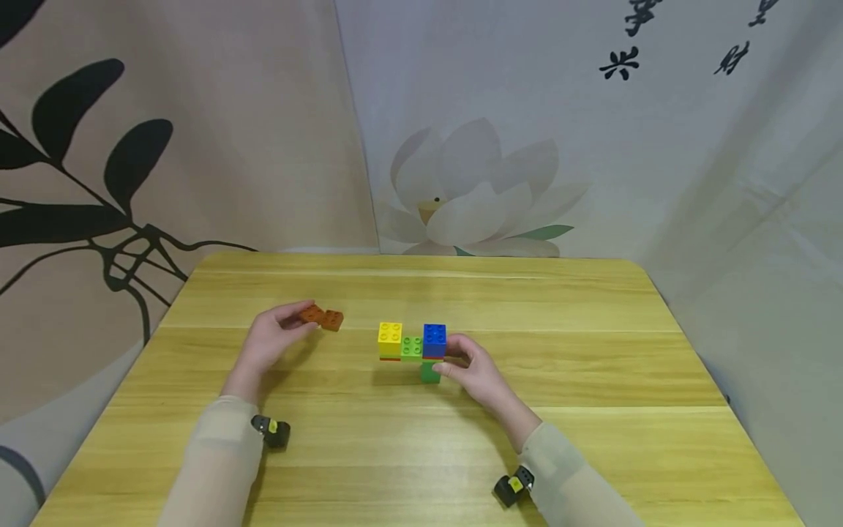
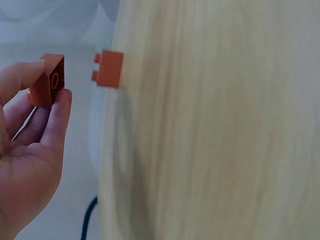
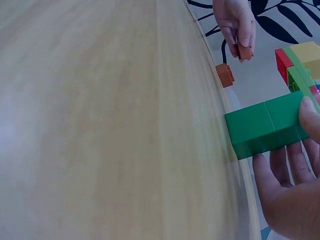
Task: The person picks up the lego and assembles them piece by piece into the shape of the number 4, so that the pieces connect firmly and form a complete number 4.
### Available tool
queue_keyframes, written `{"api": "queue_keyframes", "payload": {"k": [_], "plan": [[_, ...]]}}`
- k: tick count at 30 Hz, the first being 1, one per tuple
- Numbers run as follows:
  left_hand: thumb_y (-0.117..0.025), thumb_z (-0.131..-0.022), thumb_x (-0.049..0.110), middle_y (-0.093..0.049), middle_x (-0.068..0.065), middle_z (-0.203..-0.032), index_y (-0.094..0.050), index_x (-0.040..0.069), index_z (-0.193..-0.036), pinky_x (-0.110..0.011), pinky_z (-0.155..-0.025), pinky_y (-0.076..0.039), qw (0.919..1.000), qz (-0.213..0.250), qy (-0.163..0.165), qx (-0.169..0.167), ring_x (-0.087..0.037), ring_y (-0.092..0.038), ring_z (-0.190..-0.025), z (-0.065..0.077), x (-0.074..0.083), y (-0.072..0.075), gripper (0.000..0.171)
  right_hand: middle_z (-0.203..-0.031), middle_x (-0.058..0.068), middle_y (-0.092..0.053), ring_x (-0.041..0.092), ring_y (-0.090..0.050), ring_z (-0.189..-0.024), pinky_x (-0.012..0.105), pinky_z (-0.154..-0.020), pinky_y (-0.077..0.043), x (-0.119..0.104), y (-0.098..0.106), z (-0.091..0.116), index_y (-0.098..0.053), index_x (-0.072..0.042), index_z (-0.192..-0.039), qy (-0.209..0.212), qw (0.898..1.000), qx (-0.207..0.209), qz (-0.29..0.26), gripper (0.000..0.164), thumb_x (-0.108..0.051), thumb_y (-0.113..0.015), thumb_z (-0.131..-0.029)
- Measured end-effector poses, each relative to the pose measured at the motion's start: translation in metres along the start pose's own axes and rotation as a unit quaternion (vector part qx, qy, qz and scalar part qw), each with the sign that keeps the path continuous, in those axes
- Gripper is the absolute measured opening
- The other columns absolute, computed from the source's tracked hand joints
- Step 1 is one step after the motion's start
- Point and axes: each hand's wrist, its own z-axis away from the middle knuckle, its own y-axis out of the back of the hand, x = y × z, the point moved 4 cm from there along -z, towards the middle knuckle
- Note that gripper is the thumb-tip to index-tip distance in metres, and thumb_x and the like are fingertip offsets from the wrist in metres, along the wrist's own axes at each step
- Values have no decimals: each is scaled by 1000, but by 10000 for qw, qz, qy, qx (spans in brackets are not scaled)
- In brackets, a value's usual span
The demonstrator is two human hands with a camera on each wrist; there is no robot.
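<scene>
My left hand [image 1: 268, 341] pinches an orange-brown building brick [image 2: 49, 82] between thumb and fingers, raised off the table. A second orange-brown brick [image 1: 332, 320] rests on the table beside it, its studs facing sideways in the left wrist view. In my right hand [image 1: 482, 375] is a joined brick structure, gripped at the green bricks [image 3: 265, 125] of its lower part. A yellow brick [image 1: 390, 339] and a blue brick [image 1: 435, 339] stand at its two ends, with a light green brick [image 1: 412, 347] between them. Red pieces [image 3: 284, 62] show under the ends.
The wooden table [image 1: 369, 461] extends around both hands, its back edge close to a printed curtain [image 1: 290, 146]. Small black cameras are strapped at the left wrist [image 1: 273, 432] and the right wrist [image 1: 512, 486].
</scene>
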Motion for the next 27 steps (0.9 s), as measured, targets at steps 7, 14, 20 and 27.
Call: {"api": "queue_keyframes", "payload": {"k": [7,14,20,27], "plan": [[-71,-92,9,-58,-25,-131,-58,-3,-135,-12,-85,-49,9996,232,-163,42,-36,-59,-115,0,18,-11,46,-116,7,-65,26,-58,-114,45,-102,-45,0,0,0,-62,-4,-121,11,10000,5,-6,34,-7,-74,-89],[-70,-90,4,-62,-25,-126,-60,-3,-133,-16,-83,-51,9985,447,-289,-89,-36,-62,-111,-1,40,-26,44,-116,6,-65,25,-58,-114,45,-103,-45,0,1,0,-62,-6,-121,-26,10000,36,57,35,-8,-75,-89],[-72,-89,3,-64,-23,-121,-62,-2,-130,-19,-83,-53,9970,515,-541,-178,-33,-64,-107,0,64,-39,43,-115,7,-65,25,-58,-113,44,-103,-45,0,1,0,-62,-5,-121,-28,10000,17,46,35,-8,-75,-89],[-73,-90,7,-66,-19,-119,-62,1,-131,-25,-88,-53,9935,620,-888,-346,-30,-64,-106,6,96,-52,43,-116,8,-65,26,-58,-113,45,-103,-45,0,1,0,-62,-4,-121,43,10000,-2,24,35,-7,-74,-89]]}}
